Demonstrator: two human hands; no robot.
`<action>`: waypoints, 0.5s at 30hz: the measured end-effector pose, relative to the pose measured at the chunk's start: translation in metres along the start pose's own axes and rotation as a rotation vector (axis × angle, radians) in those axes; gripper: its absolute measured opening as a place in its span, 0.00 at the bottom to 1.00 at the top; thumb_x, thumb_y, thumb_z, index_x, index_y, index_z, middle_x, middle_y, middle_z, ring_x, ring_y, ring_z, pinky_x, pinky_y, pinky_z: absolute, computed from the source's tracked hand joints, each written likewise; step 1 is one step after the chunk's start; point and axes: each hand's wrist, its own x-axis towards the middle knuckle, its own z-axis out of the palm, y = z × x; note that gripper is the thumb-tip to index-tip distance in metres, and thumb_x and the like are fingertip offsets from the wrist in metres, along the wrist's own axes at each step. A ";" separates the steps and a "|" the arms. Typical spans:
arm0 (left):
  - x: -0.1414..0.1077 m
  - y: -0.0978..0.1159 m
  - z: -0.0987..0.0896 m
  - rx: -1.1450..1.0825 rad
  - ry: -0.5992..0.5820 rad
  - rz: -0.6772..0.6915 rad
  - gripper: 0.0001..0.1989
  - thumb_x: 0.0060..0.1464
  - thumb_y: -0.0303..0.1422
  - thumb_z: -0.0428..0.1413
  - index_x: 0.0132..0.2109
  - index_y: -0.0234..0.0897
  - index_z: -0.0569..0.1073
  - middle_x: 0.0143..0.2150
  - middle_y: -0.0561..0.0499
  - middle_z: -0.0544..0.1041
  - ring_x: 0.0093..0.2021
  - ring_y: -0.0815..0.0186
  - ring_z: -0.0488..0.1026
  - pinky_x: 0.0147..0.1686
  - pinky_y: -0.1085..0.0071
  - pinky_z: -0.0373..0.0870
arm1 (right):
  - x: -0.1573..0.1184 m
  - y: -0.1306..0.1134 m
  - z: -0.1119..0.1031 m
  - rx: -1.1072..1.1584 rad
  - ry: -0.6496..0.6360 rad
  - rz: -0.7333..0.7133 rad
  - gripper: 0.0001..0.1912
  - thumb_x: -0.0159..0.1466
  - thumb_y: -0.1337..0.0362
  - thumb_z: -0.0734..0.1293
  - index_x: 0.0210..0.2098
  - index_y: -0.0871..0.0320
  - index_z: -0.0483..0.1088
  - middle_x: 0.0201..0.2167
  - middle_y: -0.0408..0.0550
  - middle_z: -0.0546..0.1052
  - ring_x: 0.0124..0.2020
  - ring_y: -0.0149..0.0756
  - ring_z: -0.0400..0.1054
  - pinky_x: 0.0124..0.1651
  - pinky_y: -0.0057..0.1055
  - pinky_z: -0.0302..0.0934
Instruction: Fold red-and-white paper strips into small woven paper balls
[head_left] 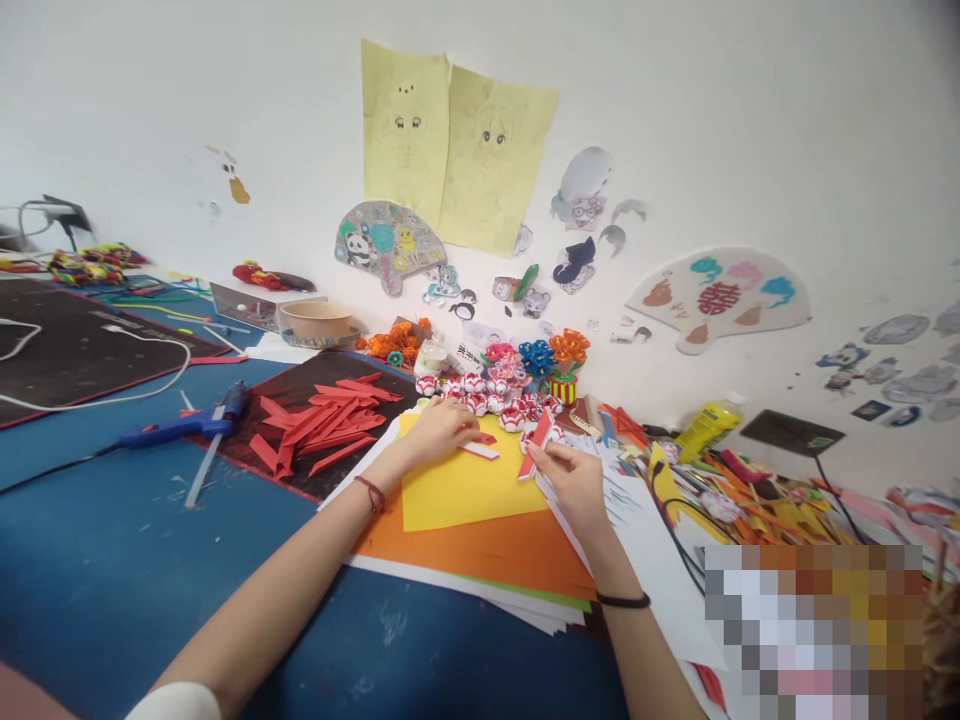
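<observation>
Forearms (289, 575) span the bench (405, 650); right hand (579, 490) pinches a folded red strip (538, 436) between fingers, likely light, crease-prone paper best held edgewise; left hand (437, 436): grip unclear.

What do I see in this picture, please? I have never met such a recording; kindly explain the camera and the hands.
There is no machine here, only a person's two bare hands. The single picture comes from a camera worn on that person's head, looking forward and down. The right hand holds a folded red-and-white strip. The left hand is over a yellow sheet, its fingers at a second strip; whether they grip it is unclear. To the left on the blue table are a pile of red strips on a dark mat and a blue glue gun. Beyond the hands are colourful flower decorations.
</observation>
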 end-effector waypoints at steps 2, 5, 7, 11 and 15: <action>0.006 -0.006 0.002 0.084 0.022 -0.008 0.14 0.65 0.37 0.50 0.39 0.39 0.79 0.39 0.48 0.79 0.43 0.63 0.71 0.41 0.68 0.55 | 0.000 0.000 0.000 0.014 -0.013 -0.001 0.19 0.53 0.50 0.73 0.24 0.62 0.75 0.23 0.46 0.73 0.26 0.35 0.65 0.31 0.29 0.60; 0.020 -0.011 0.005 0.150 -0.010 0.037 0.11 0.62 0.33 0.53 0.36 0.36 0.79 0.36 0.45 0.79 0.43 0.60 0.71 0.42 0.66 0.56 | 0.000 0.001 -0.001 0.013 -0.017 -0.005 0.19 0.54 0.50 0.73 0.24 0.62 0.75 0.24 0.47 0.74 0.28 0.37 0.66 0.32 0.29 0.61; 0.031 -0.011 0.006 0.184 -0.059 0.092 0.11 0.60 0.35 0.56 0.32 0.35 0.78 0.33 0.44 0.79 0.41 0.59 0.72 0.43 0.66 0.56 | 0.000 0.001 -0.002 -0.001 -0.007 -0.007 0.19 0.54 0.50 0.73 0.23 0.62 0.74 0.23 0.47 0.73 0.27 0.36 0.65 0.32 0.29 0.61; 0.051 -0.007 0.009 0.222 -0.140 0.171 0.18 0.54 0.45 0.60 0.26 0.34 0.77 0.28 0.43 0.77 0.37 0.58 0.74 0.41 0.66 0.59 | 0.001 0.000 -0.003 -0.009 0.009 -0.008 0.19 0.54 0.50 0.73 0.23 0.62 0.74 0.21 0.46 0.73 0.26 0.36 0.65 0.30 0.29 0.61; 0.059 -0.005 0.014 0.240 -0.193 0.212 0.22 0.51 0.49 0.61 0.25 0.32 0.77 0.28 0.39 0.78 0.34 0.57 0.75 0.39 0.66 0.63 | 0.001 -0.002 -0.004 0.005 0.014 -0.023 0.19 0.54 0.49 0.73 0.24 0.62 0.76 0.24 0.48 0.76 0.28 0.39 0.68 0.32 0.30 0.63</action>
